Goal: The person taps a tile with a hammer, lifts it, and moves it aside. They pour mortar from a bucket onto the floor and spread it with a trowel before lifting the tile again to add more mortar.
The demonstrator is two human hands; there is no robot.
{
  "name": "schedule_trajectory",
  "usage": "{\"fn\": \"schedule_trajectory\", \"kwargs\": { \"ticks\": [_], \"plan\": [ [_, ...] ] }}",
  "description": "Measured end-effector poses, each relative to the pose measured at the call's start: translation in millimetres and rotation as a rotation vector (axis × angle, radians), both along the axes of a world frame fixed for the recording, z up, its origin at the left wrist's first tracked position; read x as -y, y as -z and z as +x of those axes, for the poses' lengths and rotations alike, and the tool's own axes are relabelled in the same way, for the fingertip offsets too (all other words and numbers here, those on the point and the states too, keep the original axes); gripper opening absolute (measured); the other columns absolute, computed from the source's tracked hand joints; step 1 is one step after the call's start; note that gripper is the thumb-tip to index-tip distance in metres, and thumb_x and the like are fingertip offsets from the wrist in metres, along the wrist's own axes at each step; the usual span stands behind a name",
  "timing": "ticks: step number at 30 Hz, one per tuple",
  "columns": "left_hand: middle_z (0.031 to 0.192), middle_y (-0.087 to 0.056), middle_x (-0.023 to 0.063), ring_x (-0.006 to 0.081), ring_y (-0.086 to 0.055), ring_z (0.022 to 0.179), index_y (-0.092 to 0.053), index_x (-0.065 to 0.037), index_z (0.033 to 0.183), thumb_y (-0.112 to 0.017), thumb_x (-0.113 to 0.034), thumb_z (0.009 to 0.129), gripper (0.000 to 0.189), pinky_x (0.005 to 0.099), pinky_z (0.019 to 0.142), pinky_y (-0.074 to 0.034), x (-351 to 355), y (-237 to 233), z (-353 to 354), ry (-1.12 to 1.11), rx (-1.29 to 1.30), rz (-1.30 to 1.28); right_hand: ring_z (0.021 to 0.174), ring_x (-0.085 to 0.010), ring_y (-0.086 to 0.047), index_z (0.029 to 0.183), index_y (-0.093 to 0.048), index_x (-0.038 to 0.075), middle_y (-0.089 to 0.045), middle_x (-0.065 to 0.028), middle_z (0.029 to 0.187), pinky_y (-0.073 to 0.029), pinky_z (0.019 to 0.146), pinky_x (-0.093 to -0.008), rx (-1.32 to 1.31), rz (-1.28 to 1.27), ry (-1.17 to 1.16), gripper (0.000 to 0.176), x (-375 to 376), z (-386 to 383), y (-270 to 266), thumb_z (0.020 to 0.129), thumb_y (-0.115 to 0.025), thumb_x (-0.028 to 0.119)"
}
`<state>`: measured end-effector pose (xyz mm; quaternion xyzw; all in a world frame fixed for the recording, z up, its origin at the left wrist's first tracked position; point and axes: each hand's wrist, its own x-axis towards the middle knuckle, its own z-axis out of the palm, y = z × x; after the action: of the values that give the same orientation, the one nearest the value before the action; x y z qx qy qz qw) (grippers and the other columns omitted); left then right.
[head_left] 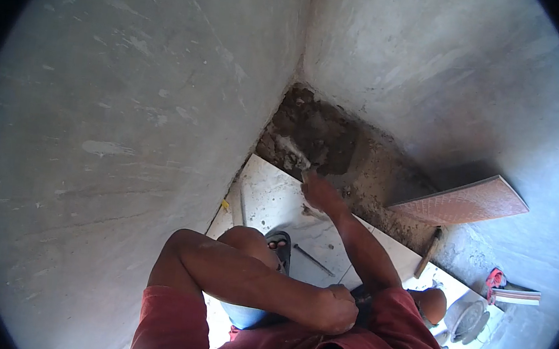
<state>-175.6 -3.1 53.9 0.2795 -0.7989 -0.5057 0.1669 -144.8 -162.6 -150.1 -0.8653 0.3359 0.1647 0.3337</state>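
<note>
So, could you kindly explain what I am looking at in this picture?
There is no machine: a person works bare-handed, and the single picture comes from a camera on their head, looking forward and down into a room corner. The right hand grips what looks like a trowel at the edge of the dark, rough patch. The left hand is curled near the body; I cannot tell whether it holds anything. On the pale floor tiles lie a slim dark rod and a wooden-handled tool. A reddish panel leans by the right-hand wall.
</note>
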Motion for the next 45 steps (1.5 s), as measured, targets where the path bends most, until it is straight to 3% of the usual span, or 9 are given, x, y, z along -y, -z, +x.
{"fn": "schedule_trajectory", "kwargs": {
  "ticks": [2, 4, 7, 13, 21, 30, 32, 36, 45],
  "plan": [
    [0.068, -0.065, 0.0145, 0.0273, -0.065, 0.067, -0.065, -0.004, 0.065, -0.054, -0.015, 0.069, 0.016, 0.0392, 0.057, -0.050, 7.7, -12.3, 2.4, 0.080, 0.136, -0.038, 0.085, -0.0454, -0.059, 0.117, -0.036, -0.001, -0.058, -0.0315, 0.096, -0.047, 0.074, -0.0501, 0.053, 0.001, 0.083, 0.044, -3.1, -5.7, -30.9, 0.089, -0.047, 0.031],
    [0.068, -0.065, 0.0143, 0.0267, -0.065, 0.066, -0.065, -0.004, 0.064, -0.055, -0.015, 0.069, 0.016, 0.0383, 0.056, -0.050, -7.3, 42.1, -23.0, 0.172, 0.127, -0.041, 0.061, -0.0334, -0.061, 0.113, -0.037, -0.001, -0.059, -0.0229, 0.080, -0.050, 0.055, -0.0428, 0.493, 0.047, 0.618, 0.040, -6.5, -15.6, -37.7, 0.091, -0.045, 0.031],
    [0.068, -0.065, 0.0138, 0.0257, -0.064, 0.065, -0.065, -0.005, 0.064, -0.055, -0.016, 0.069, 0.016, 0.0366, 0.056, -0.049, -1.3, 4.3, -14.9, 0.214, 0.207, -0.086, 0.051, -0.0224, -0.056, 0.115, -0.035, 0.003, -0.054, -0.0135, 0.071, -0.048, 0.045, -0.0355, 0.714, 0.254, 1.035, 0.041, -15.1, -46.8, -11.2, 0.092, -0.047, 0.034],
    [0.074, -0.067, 0.0118, 0.0253, -0.065, 0.073, -0.068, -0.005, 0.073, -0.055, -0.017, 0.073, 0.017, 0.0368, 0.058, -0.050, 10.6, -25.8, -5.4, 0.279, 0.334, -0.110, 0.046, -0.0156, -0.048, 0.106, -0.039, 0.011, -0.047, -0.0055, 0.068, -0.043, 0.038, -0.0291, 0.771, 0.532, 1.424, 0.026, -66.9, -55.5, 18.9, 0.092, -0.046, 0.032],
    [0.075, -0.064, 0.0127, 0.0261, -0.063, 0.076, -0.064, -0.004, 0.071, -0.054, -0.017, 0.075, 0.016, 0.0390, 0.062, -0.050, 4.2, -18.0, -2.0, 0.200, 0.300, -0.146, 0.054, -0.0185, -0.051, 0.111, -0.039, 0.010, -0.048, -0.0077, 0.074, -0.044, 0.043, -0.0329, 0.582, 0.976, 1.321, 0.032, 1.8, 11.5, 27.4, 0.090, -0.047, 0.031],
    [0.071, -0.062, 0.0123, 0.0279, -0.063, 0.074, -0.063, -0.004, 0.069, -0.055, -0.016, 0.071, 0.014, 0.0379, 0.060, -0.051, 11.0, -21.2, 7.4, 0.166, 0.129, -0.175, 0.069, -0.0317, -0.060, 0.110, -0.038, -0.003, -0.056, -0.0203, 0.086, -0.050, 0.056, -0.0455, 0.497, 0.378, 0.895, 0.042, 34.9, 56.9, 69.7, 0.087, -0.049, 0.030],
    [0.071, -0.062, 0.0136, 0.0288, -0.064, 0.073, -0.063, -0.004, 0.069, -0.055, -0.015, 0.070, 0.014, 0.0390, 0.060, -0.051, 14.9, -18.5, 0.2, 0.184, 0.223, -0.160, 0.084, -0.0426, -0.060, 0.110, -0.037, -0.007, -0.058, -0.0292, 0.097, -0.049, 0.070, -0.0484, 0.255, -0.113, 0.267, 0.043, 42.6, 62.4, 27.8, 0.088, -0.047, 0.029],
    [0.065, -0.062, 0.0151, 0.0289, -0.064, 0.063, -0.063, -0.003, 0.065, -0.055, -0.012, 0.069, 0.013, 0.0404, 0.054, -0.051, 12.3, -4.9, -1.7, 0.122, 0.179, -0.267, 0.093, -0.0467, -0.057, 0.112, -0.036, -0.008, -0.056, -0.0336, 0.101, -0.045, 0.080, -0.0490, 0.171, -0.040, 0.470, 0.046, 66.4, 79.4, 24.6, 0.088, -0.045, 0.031],
    [0.071, -0.063, 0.0156, 0.0298, -0.063, 0.071, -0.061, -0.002, 0.071, -0.048, -0.015, 0.080, 0.020, 0.0406, 0.063, -0.050, 10.9, -6.9, 3.9, 0.077, 0.175, -0.057, 0.078, -0.0401, -0.062, 0.109, -0.043, 0.003, -0.061, -0.0272, 0.085, -0.048, 0.068, -0.0492, 0.296, -0.019, 0.425, 0.037, 21.6, 14.8, 3.4, 0.087, -0.048, 0.033]
  ]
}}
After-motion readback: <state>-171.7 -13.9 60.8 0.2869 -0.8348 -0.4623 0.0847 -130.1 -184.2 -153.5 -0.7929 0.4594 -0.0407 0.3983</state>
